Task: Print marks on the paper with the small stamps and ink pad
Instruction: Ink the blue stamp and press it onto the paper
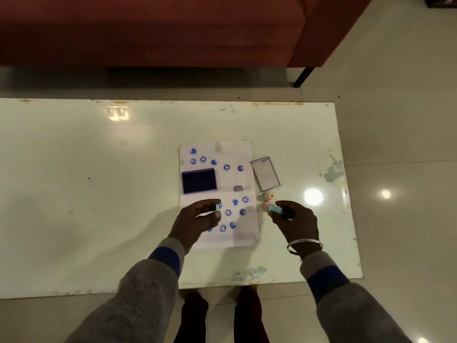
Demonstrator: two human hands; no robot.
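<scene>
A white paper (237, 179) lies on the table, covered with several blue stamped marks of hearts and faces. The open blue ink pad (199, 180) sits on the paper's left side. My left hand (197, 219) hovers over the lower part of the paper, pinching a small teal cap (217, 207) between thumb and fingers. My right hand (294, 221), just right of the paper, grips a teal stamp (275, 209) lying sideways. A cream stamp (269, 195) and a pink stamp (266, 205) stand beside the paper, just left of my right hand.
The ink pad's clear lid (265, 175) lies to the right of the paper. The pale glossy table (99, 194) has worn edges and a front edge close to my legs. A red sofa (173, 30) stands beyond the table.
</scene>
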